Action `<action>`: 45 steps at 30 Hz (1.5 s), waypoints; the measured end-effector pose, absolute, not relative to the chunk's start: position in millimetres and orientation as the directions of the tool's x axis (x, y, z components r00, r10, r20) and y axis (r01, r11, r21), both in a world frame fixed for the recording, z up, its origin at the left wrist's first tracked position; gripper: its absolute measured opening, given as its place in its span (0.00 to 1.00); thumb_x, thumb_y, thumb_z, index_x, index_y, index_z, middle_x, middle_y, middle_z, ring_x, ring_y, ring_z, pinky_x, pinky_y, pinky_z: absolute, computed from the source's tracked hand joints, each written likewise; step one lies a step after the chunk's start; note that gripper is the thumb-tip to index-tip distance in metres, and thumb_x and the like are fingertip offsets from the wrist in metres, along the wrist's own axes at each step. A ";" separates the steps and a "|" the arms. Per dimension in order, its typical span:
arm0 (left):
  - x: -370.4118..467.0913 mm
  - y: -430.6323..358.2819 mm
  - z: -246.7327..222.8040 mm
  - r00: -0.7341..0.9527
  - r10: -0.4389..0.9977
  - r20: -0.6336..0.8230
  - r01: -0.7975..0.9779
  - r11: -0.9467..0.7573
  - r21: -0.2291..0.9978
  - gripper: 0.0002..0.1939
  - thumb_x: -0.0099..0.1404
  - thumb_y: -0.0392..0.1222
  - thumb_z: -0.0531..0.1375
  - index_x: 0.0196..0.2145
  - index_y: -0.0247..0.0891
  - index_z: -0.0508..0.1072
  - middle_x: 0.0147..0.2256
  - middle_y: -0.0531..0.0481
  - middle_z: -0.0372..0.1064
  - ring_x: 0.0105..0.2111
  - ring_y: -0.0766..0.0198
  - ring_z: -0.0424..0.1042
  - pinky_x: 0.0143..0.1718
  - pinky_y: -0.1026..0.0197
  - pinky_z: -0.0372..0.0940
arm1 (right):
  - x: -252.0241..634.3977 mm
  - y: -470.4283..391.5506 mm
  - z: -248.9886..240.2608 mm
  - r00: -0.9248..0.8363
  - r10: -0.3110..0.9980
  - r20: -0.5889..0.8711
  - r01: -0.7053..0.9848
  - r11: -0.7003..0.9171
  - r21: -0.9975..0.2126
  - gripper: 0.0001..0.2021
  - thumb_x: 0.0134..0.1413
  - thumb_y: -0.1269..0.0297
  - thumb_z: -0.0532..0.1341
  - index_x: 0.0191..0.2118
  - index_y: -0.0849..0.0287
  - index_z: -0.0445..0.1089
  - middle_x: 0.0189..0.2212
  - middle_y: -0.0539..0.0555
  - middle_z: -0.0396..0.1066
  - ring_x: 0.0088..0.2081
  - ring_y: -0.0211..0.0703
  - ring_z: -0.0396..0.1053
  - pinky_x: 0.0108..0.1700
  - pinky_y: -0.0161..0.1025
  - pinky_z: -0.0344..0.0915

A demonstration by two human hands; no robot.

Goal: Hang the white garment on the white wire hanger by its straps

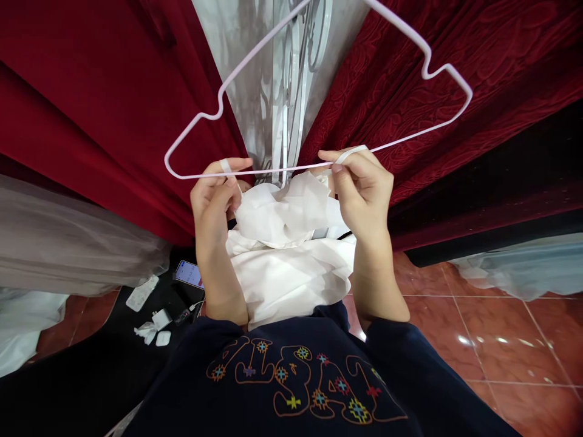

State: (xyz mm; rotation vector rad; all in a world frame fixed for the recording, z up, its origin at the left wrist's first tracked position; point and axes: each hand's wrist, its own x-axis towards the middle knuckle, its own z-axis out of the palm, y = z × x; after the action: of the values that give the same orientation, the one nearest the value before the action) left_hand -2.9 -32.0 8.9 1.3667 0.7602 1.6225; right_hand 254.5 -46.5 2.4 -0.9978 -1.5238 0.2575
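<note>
My left hand [214, 194] and right hand [364, 188] are pinching white straps looped at the pink hanger's [273, 172] bottom bar, apparently keeping the white garment [291, 267] suspended between and below them.

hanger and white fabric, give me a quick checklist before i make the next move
1. Both hands at the lower bar: ok, left hand and right hand are spaced apart along the hanger.
2. White bands across the fingers: ok, left band and right band both show.
3. Hanger level: not ok, its right end sits higher in view.
4. White fabric smooth: not ok, bunched below the bar.
5. Hanger hook sound: cannot tell, out of view.
6. Phone away from the fingers: ok, it lies beyond the left forearm.
</note>
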 end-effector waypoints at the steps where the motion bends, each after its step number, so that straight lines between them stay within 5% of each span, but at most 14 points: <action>1: -9.5 -32.4 7.9 -0.083 0.875 0.477 -0.206 -0.484 0.851 0.10 0.72 0.43 0.68 0.45 0.37 0.88 0.48 0.40 0.84 0.21 0.70 0.57 0.20 0.60 0.46 | 257.4 -46.3 2.1 0.112 0.701 0.704 0.426 0.606 -0.672 0.16 0.76 0.53 0.60 0.52 0.48 0.86 0.40 0.53 0.80 0.43 0.42 0.78 0.46 0.45 0.76; 5: -37.1 -26.5 0.9 -0.395 0.671 0.627 0.012 -0.679 0.734 0.16 0.77 0.29 0.59 0.46 0.36 0.89 0.43 0.46 0.85 0.21 0.71 0.56 0.21 0.58 0.45 | 264.3 -45.3 -3.1 0.153 0.720 0.677 0.385 0.588 -0.711 0.16 0.76 0.54 0.60 0.55 0.45 0.85 0.43 0.53 0.79 0.43 0.43 0.78 0.49 0.47 0.77; 8: -48.5 -18.4 -1.6 -0.543 0.409 0.733 0.210 -0.779 0.590 0.17 0.81 0.26 0.61 0.48 0.43 0.89 0.45 0.52 0.86 0.29 0.67 0.71 0.29 0.59 0.63 | 264.1 -45.3 -6.0 0.169 0.727 0.665 0.363 0.582 -0.728 0.16 0.76 0.55 0.59 0.55 0.44 0.85 0.46 0.54 0.80 0.46 0.45 0.79 0.54 0.51 0.78; 10: -50.1 -15.7 1.7 -0.541 0.338 0.770 0.260 -0.804 0.535 0.14 0.81 0.29 0.65 0.48 0.46 0.89 0.48 0.54 0.86 0.40 0.63 0.80 0.44 0.56 0.74 | 262.7 -45.7 -5.8 0.165 0.730 0.663 0.356 0.583 -0.731 0.17 0.76 0.55 0.58 0.56 0.44 0.85 0.46 0.54 0.80 0.47 0.46 0.79 0.56 0.53 0.78; 14: -46.4 -17.9 23.3 -0.305 0.580 0.756 0.131 -0.760 0.636 0.10 0.78 0.34 0.72 0.54 0.40 0.88 0.55 0.48 0.84 0.50 0.58 0.83 0.59 0.53 0.76 | 260.7 -47.0 -2.8 0.155 0.730 0.665 0.358 0.586 -0.727 0.18 0.75 0.57 0.57 0.56 0.44 0.84 0.44 0.54 0.80 0.49 0.48 0.80 0.59 0.55 0.78; 18: -39.3 -12.8 56.3 0.030 0.656 0.754 0.154 -0.749 0.645 0.11 0.77 0.36 0.73 0.55 0.35 0.87 0.49 0.46 0.84 0.46 0.58 0.82 0.53 0.55 0.77 | 263.5 -48.2 -2.4 0.145 0.725 0.673 0.368 0.591 -0.717 0.19 0.74 0.62 0.56 0.55 0.44 0.85 0.46 0.53 0.81 0.50 0.48 0.80 0.58 0.54 0.78; 21: -34.3 1.1 73.1 0.141 0.691 0.709 0.180 -0.722 0.668 0.08 0.73 0.25 0.73 0.46 0.32 0.85 0.35 0.52 0.79 0.35 0.65 0.77 0.38 0.63 0.73 | 266.4 -49.3 -4.5 0.132 0.729 0.672 0.373 0.592 -0.715 0.19 0.73 0.62 0.57 0.55 0.44 0.85 0.47 0.53 0.81 0.49 0.47 0.80 0.58 0.54 0.78; 24: -33.5 13.3 73.3 0.032 0.777 0.629 0.122 -0.627 0.769 0.14 0.73 0.16 0.66 0.35 0.31 0.80 0.24 0.56 0.71 0.23 0.69 0.68 0.25 0.65 0.64 | 265.6 -50.7 -5.6 0.120 0.742 0.659 0.365 0.585 -0.725 0.18 0.74 0.60 0.57 0.55 0.44 0.85 0.48 0.53 0.81 0.49 0.47 0.80 0.56 0.53 0.78; 26: -34.9 15.8 65.4 -0.098 0.835 0.541 -0.009 -0.544 0.839 0.17 0.78 0.20 0.61 0.32 0.32 0.78 0.23 0.55 0.68 0.21 0.69 0.65 0.23 0.65 0.63 | 262.5 -51.3 -5.2 0.115 0.744 0.658 0.359 0.587 -0.726 0.18 0.74 0.59 0.57 0.54 0.43 0.85 0.47 0.53 0.81 0.48 0.46 0.80 0.54 0.52 0.79; 31: -26.1 6.9 32.3 -0.300 0.918 0.259 -0.574 -0.390 0.720 0.26 0.91 0.49 0.46 0.40 0.36 0.77 0.28 0.49 0.71 0.28 0.66 0.72 0.31 0.63 0.70 | 252.9 -49.7 -4.1 0.113 0.695 0.711 0.372 0.633 -0.678 0.17 0.74 0.60 0.58 0.53 0.41 0.86 0.45 0.51 0.82 0.50 0.46 0.80 0.52 0.50 0.79; 35: 2.9 -2.3 8.1 -0.299 0.931 0.211 -0.615 -0.357 0.703 0.34 0.82 0.76 0.48 0.45 0.42 0.72 0.35 0.48 0.73 0.40 0.59 0.78 0.48 0.56 0.76 | 250.1 -49.1 -6.3 0.129 0.681 0.721 0.376 0.639 -0.671 0.16 0.75 0.57 0.58 0.53 0.41 0.86 0.45 0.52 0.82 0.51 0.48 0.81 0.54 0.52 0.79; 40: 16.2 -7.3 1.4 -0.335 0.862 0.381 -0.441 -0.501 0.745 0.24 0.81 0.59 0.60 0.33 0.43 0.58 0.28 0.52 0.63 0.31 0.60 0.71 0.49 0.55 0.75 | 246.6 -50.2 -5.1 0.160 0.721 0.674 0.271 0.624 -0.733 0.14 0.74 0.54 0.62 0.54 0.40 0.85 0.48 0.52 0.83 0.47 0.46 0.81 0.53 0.52 0.80; 43: 4.9 -7.1 6.3 -0.318 0.865 0.388 -0.432 -0.497 0.752 0.23 0.83 0.52 0.57 0.31 0.43 0.53 0.27 0.52 0.58 0.29 0.61 0.67 0.48 0.55 0.75 | 250.7 -46.7 0.7 0.362 0.696 0.620 0.169 0.605 -0.778 0.12 0.70 0.58 0.67 0.54 0.45 0.86 0.45 0.53 0.86 0.29 0.35 0.72 0.35 0.41 0.74; 45: -3.7 -7.2 10.4 -0.318 0.862 0.396 -0.428 -0.503 0.751 0.24 0.84 0.50 0.57 0.31 0.42 0.52 0.26 0.52 0.56 0.29 0.60 0.66 0.46 0.55 0.74 | 264.3 -42.2 5.2 0.573 0.561 0.598 0.138 0.653 -0.745 0.09 0.66 0.65 0.70 0.49 0.52 0.87 0.38 0.53 0.86 0.22 0.29 0.63 0.25 0.34 0.62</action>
State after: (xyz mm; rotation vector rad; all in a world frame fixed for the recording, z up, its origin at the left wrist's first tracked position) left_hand -3.7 -7.2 10.4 1.0152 0.6706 1.9202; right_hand 264.3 -42.2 5.2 -0.8487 -0.9510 0.2859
